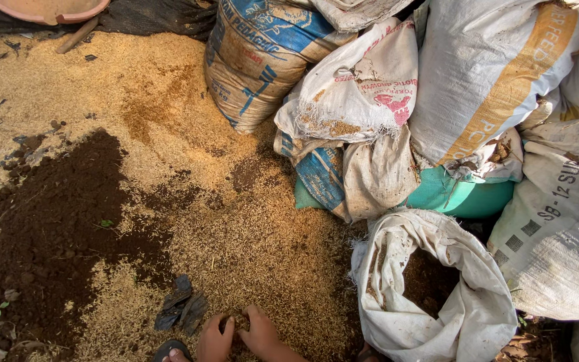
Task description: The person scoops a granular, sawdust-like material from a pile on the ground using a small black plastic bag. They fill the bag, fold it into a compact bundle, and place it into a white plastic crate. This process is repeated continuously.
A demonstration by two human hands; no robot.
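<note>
You'd only just got going: your left hand (pixel 214 340) and right hand (pixel 260 333) were cupped together, fingers curled in the husks (pixel 249 248) at the bottom edge. The open sack (pixel 437 288) beside them looked barely filled, with most husks on the ground.

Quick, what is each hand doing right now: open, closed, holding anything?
Left hand: fingers curled down into the rice husks; whether it grips any cannot be told.
Right hand: likewise pressed into the husks, grip unclear.
</note>
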